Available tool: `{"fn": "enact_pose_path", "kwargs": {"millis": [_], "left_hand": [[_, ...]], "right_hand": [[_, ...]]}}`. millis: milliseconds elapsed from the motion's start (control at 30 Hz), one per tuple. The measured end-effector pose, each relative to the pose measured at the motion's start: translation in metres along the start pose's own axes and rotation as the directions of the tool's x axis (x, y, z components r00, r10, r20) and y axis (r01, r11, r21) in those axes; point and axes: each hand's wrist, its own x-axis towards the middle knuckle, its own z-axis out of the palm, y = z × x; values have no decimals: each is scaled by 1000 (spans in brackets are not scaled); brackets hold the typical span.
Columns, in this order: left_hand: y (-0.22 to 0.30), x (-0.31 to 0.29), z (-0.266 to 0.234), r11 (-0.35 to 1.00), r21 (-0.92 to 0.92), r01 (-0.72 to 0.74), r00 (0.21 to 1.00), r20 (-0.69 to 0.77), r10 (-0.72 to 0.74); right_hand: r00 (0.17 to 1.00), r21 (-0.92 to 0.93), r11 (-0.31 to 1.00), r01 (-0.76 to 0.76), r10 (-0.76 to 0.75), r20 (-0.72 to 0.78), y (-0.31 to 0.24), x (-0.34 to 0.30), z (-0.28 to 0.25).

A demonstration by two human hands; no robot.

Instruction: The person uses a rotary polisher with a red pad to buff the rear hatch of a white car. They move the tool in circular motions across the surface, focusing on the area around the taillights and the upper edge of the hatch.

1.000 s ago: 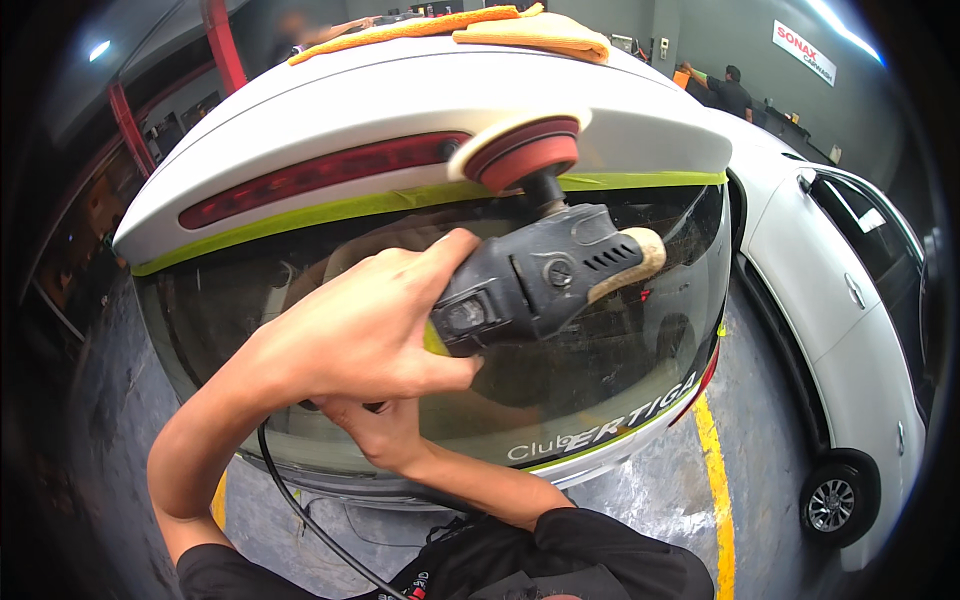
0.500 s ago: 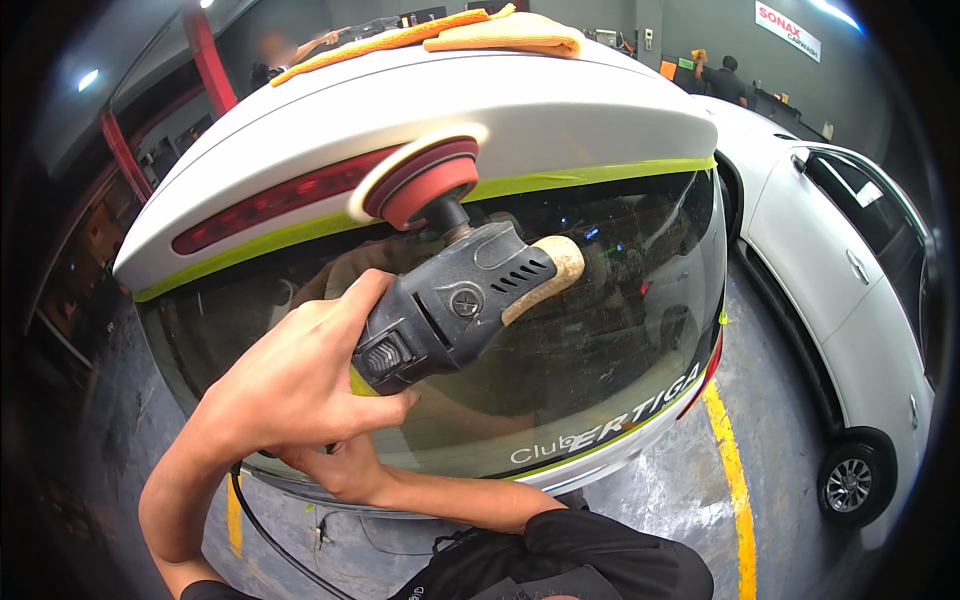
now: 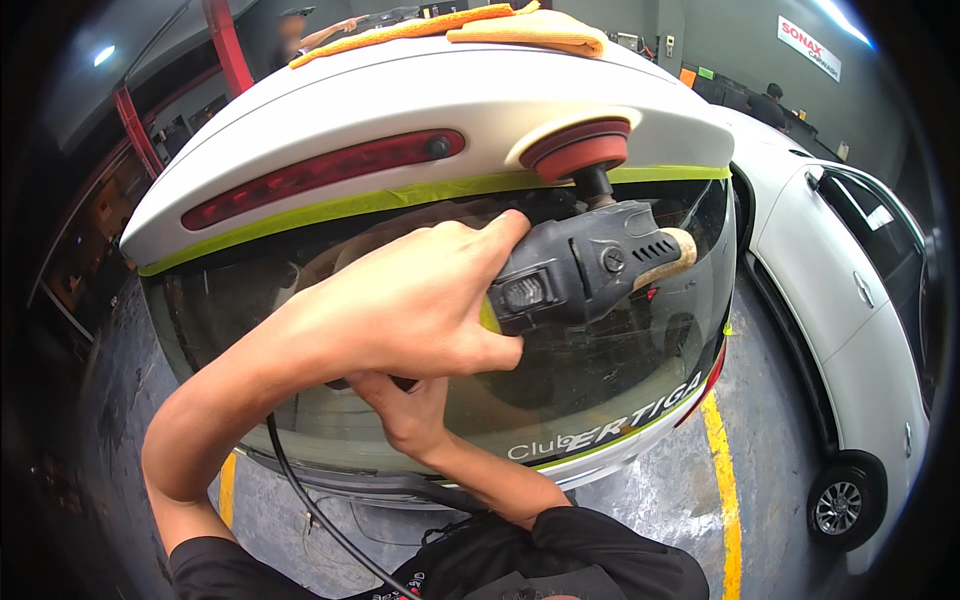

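Observation:
My left hand [image 3: 420, 300] wraps round the body of a dark grey car polisher [image 3: 575, 275]. Below it, my right hand [image 3: 405, 410] closes on the polisher's rear end, its fingers partly hidden behind my left hand and wrist. The red backing plate and pale pad [image 3: 575, 150] lie against the white tailgate spoiler [image 3: 480, 125], right of the long red brake light [image 3: 320, 178]. Yellow-green masking tape [image 3: 340, 208] runs along the spoiler's lower edge, above the dark rear window [image 3: 640, 375]. A black power cord [image 3: 300, 490] hangs from the polisher's rear.
Orange cloths [image 3: 525, 32] lie on the car's roof. Another white car [image 3: 820, 255] is parked close by on the right. Yellow lines [image 3: 727, 490] mark the floor. One person [image 3: 768, 105] is at the back right; another person's arm [image 3: 330, 30] shows beyond the roof.
Both hands have carried the polisher to the right along the spoiler. The pad has left the brake light's right end, which now shows. The cord has swung along with it.

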Motion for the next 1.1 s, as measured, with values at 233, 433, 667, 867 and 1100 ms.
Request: {"fn": "enact_pose_path", "kwargs": {"millis": [233, 433, 667, 867, 1100], "left_hand": [[4, -11, 1, 998, -58, 29, 999, -35, -31], [-3, -57, 2, 989, -64, 136, 984, -110, -143], [-2, -79, 1, 981, -90, 174, 969, -163, -187], [5, -86, -1, 966, -43, 256, 951, -166, -259], [18, -68, -9, 952, -12, 307, 945, -110, -306]], "right_hand": [[995, -4, 999, -53, 53, 79, 4, -9, -7], [967, 32, 988, -153, 144, 210, 23, -35, 22], [977, 104, 984, -141, 121, 177, 27, -46, 50], [942, 178, 957, -227, 170, 288, 41, -56, 62], [957, 222, 949, -225, 172, 235, 35, -45, 59]]}}
